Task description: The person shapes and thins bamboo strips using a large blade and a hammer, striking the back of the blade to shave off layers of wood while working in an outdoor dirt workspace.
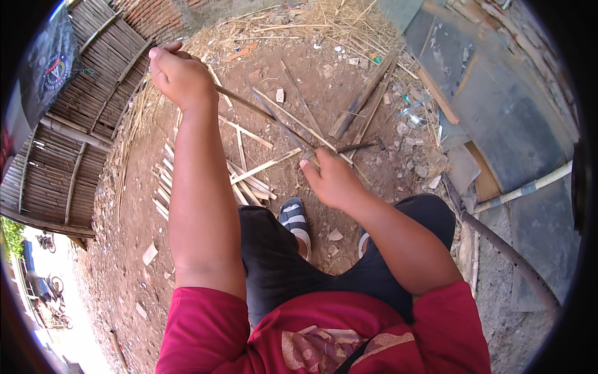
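My left hand point(180, 78) is raised at the upper left, its fingers closed on one end of a thin bamboo strip point(261, 112) that slants down to the right. My right hand point(333, 181) sits lower at the centre, closed around the handle of a dark-bladed knife point(358, 148) whose blade points right. The strip's lower end meets this hand. Below the hands are my black shorts and a grey-striped sandal point(294, 218) on the dirt.
Split bamboo slats point(249, 177) lie scattered on the brown dirt ahead. A woven bamboo fence point(81, 112) runs along the left. Dry straw point(324, 19) is piled at the top, grey slabs point(492, 106) and a pipe point(529, 187) lie at the right.
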Motion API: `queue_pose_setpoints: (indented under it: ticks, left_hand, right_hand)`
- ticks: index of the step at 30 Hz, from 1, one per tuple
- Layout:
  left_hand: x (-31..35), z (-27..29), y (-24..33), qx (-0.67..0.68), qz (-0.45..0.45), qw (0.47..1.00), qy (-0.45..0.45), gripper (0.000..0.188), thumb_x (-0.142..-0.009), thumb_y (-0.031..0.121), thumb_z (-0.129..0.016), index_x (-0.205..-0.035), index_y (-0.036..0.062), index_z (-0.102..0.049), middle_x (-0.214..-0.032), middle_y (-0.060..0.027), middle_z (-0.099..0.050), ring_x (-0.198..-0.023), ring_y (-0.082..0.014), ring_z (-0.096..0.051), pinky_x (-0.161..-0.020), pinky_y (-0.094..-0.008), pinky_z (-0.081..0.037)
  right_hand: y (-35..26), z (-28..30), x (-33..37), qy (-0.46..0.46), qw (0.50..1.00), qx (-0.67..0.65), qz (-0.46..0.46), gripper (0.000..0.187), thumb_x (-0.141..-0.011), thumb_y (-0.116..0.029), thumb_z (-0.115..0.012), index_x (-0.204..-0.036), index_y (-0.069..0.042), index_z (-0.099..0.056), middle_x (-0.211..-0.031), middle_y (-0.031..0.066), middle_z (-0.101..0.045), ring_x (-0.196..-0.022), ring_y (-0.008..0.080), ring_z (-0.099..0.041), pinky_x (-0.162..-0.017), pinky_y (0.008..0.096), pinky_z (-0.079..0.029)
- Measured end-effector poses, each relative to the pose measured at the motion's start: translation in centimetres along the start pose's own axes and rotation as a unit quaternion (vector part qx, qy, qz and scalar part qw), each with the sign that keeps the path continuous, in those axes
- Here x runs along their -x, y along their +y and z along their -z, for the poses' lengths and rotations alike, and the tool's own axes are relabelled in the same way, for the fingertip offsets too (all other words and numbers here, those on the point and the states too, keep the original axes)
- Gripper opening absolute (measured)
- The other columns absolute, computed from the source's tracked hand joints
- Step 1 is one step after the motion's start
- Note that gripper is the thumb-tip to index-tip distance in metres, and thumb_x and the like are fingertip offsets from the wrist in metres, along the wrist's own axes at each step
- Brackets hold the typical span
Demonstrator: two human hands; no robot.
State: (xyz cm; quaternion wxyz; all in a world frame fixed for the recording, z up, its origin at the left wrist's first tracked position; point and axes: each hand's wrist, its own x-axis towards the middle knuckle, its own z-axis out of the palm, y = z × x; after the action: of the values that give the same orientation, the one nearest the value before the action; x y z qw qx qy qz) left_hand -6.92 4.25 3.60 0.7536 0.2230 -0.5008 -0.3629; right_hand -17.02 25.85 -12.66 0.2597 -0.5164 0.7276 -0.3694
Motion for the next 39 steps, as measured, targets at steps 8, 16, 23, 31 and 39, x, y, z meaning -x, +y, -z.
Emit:
queue_pose_setpoints:
  ticks: [8, 16, 23, 31, 39]
  left_hand:
    - [0.3, 0.0, 0.2, -0.027, -0.019, 0.999, -0.011, 0.042, -0.109, 0.033, -0.033, -0.093, 0.0003, -0.053, -0.058, 0.0008, -0.036, -0.048, -0.0111, -0.032, -0.046, -0.0307, -0.032]
    - [0.7, 0.1, 0.6, -0.004, -0.009, 1.000, 0.013, 0.039, -0.109, 0.031, -0.034, -0.092, 0.0010, -0.053, -0.059, 0.0011, -0.035, -0.048, -0.0113, -0.031, -0.046, -0.0310, -0.031]
    - [0.4, 0.3, -0.4, -0.002, -0.017, 1.000, 0.002, 0.038, -0.109, 0.031, -0.035, -0.094, 0.0009, -0.053, -0.058, 0.0010, -0.036, -0.047, -0.0102, -0.031, -0.045, -0.0288, -0.030]
    - [1.0, -0.3, -0.5, -0.026, -0.034, 0.999, -0.019, 0.040, -0.109, 0.032, -0.034, -0.094, 0.0001, -0.053, -0.058, 0.0003, -0.036, -0.047, -0.0108, -0.031, -0.045, -0.0286, -0.030]
    - [1.3, 0.2, 0.2, 0.001, -0.011, 1.000, 0.012, 0.039, -0.109, 0.032, -0.034, -0.090, 0.0020, -0.051, -0.058, 0.0018, -0.034, -0.048, -0.0097, -0.029, -0.045, -0.0283, -0.027]
  right_hand:
    - [-1.4, -0.1, 0.9, 0.066, 0.995, -0.027, 0.071, 0.049, -0.099, -0.036, -0.058, -0.113, 0.010, -0.057, -0.084, 0.0321, -0.067, -0.084, 0.0512, -0.067, -0.075, 0.0556, -0.052]
    - [-2.1, 1.2, 1.0, 0.108, 0.986, -0.079, 0.100, 0.047, -0.099, -0.036, -0.057, -0.110, 0.009, -0.058, -0.085, 0.0322, -0.067, -0.086, 0.0510, -0.067, -0.076, 0.0555, -0.052]
    - [-0.2, 0.0, -0.2, 0.025, 1.000, -0.016, -0.008, 0.047, -0.100, -0.038, -0.057, -0.108, 0.008, -0.058, -0.084, 0.0320, -0.067, -0.085, 0.0514, -0.066, -0.074, 0.0553, -0.052]
    - [0.4, -1.6, 0.7, 0.054, 0.998, -0.028, 0.032, 0.049, -0.099, -0.039, -0.059, -0.110, 0.009, -0.059, -0.084, 0.0302, -0.067, -0.082, 0.0510, -0.066, -0.073, 0.0551, -0.052]
    - [-1.9, 1.3, 1.0, 0.098, 0.984, -0.118, 0.089, 0.052, -0.099, -0.041, -0.057, -0.109, 0.010, -0.059, -0.093, 0.0343, -0.067, -0.095, 0.0499, -0.066, -0.082, 0.0549, -0.051]
